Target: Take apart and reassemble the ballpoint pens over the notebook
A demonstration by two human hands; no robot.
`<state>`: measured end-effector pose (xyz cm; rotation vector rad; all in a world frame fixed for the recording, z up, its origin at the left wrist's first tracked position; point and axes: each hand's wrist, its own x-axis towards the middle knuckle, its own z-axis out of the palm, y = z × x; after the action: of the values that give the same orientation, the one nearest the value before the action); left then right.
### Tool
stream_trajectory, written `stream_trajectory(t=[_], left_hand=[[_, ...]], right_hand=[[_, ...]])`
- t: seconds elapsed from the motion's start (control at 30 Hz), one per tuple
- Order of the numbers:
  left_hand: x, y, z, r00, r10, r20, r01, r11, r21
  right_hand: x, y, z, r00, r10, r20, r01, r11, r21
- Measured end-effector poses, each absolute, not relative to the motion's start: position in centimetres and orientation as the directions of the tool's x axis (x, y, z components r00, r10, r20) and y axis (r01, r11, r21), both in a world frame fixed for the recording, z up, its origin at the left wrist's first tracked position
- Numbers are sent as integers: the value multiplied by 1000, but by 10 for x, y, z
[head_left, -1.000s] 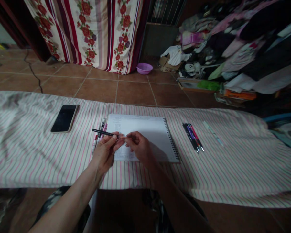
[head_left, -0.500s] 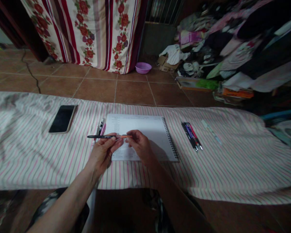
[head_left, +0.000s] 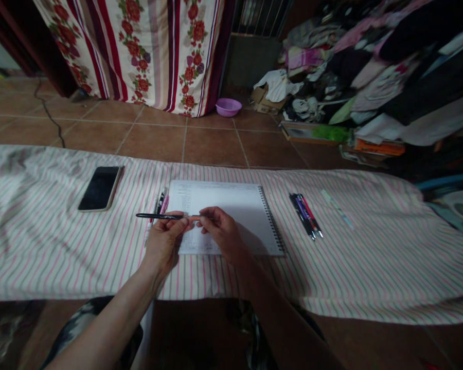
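Observation:
Over a spiral notebook (head_left: pixel 227 198), my left hand (head_left: pixel 164 232) pinches a black pen (head_left: pixel 150 216) that lies level and points left. My right hand (head_left: pixel 223 228) is closed on a thin orange piece (head_left: pixel 195 218) in line with the pen. Whether this piece is joined to the pen or separate, I cannot tell, since my fingertips cover the join. Beside the notebook's left edge, partly behind my left hand, lie several pens (head_left: pixel 162 201), one of them pink. The notebook page is mostly white, with printed or written lines along its left and top edges.
A phone (head_left: pixel 100 188) lies at the left on the striped cloth (head_left: pixel 54 246). Right of the notebook are several pens (head_left: pixel 305 216) in a bunch and a pale slim stick-like item (head_left: pixel 336 206). Beyond, a purple basin (head_left: pixel 228 107) stands on the tiled floor near a curtain (head_left: pixel 150 56).
The pen has shifted slightly left with my left hand. Less of the orange piece shows between my hands, and my right fingers sit a little further left along it.

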<state>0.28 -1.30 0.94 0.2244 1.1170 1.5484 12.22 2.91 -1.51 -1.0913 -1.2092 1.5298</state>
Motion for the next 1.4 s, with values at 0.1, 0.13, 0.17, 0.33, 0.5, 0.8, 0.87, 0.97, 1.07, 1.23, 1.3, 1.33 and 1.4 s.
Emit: stream_trajectory(t=[0.1,0.13,0.17,0.33,0.5,0.8,0.87,0.97,1.07,1.23,1.3,1.33,1.4], left_hand=[[6,-13,8,-371,850,-374,-645,54,762],[7,-13,7,-382,850,-362,-643,37,765],[8,-13,6,-391,850,-354,-642,24,766],[10,-13,5,-422,835,-354,-638,4,770],[11,-13,5,-420,834,-359,-641,8,768],[8,-16,11,-276,873,-402,-662,130,738],[5,-17,14,-252,867,-429,-673,161,722],[2,-19,17,-223,875,-430,-696,166,699],[1,-21,17,-191,894,-406,-713,158,683],[0,-23,17,-152,898,-412,-734,177,656],[-1,-23,18,-133,902,-411,-747,182,639],[-2,-22,18,-119,905,-409,-757,184,628],[-3,-22,18,-95,912,-398,-773,184,607]], right_hand=[[121,29,-21,-222,970,-99,-121,-128,-984],[120,29,-22,-220,971,-95,-123,-124,-985],[120,29,-23,-218,971,-93,-125,-123,-985],[118,29,-26,-198,976,-95,-146,-125,-981],[118,28,-27,-183,979,-92,-152,-121,-981],[125,32,-24,-149,986,-78,-137,-98,-986],[127,32,-20,-131,987,-89,-134,-106,-985],[130,31,-12,-121,985,-125,-108,-138,-984],[133,31,-6,-115,982,-149,-91,-160,-983],[133,32,-4,-94,985,-146,-93,-155,-983],[133,32,-3,-96,985,-145,-110,-156,-982],[133,32,-3,-97,985,-146,-121,-157,-980],[134,33,-4,-95,984,-149,-134,-161,-978]])
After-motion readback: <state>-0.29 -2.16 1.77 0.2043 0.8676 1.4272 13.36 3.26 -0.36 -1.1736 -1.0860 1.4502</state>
